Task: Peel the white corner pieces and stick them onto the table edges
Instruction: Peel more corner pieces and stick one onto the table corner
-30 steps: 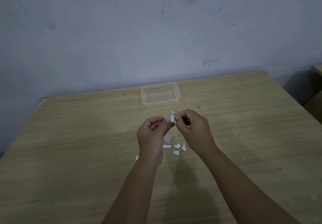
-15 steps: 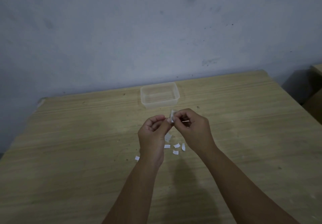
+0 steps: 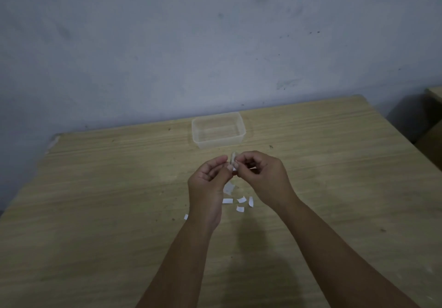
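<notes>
Above the middle of the table (image 3: 95, 212), I pinch a corner piece (image 3: 232, 160) between left hand (image 3: 208, 188) and right hand (image 3: 260, 178), judging it light, flimsy, best held by its edges, away from the glue.

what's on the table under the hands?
Several white scraps lie on the table below the hands, one more beside the left wrist. The left hand and right hand pinch a small white piece above them. Anything under the left palm is hidden.
</notes>
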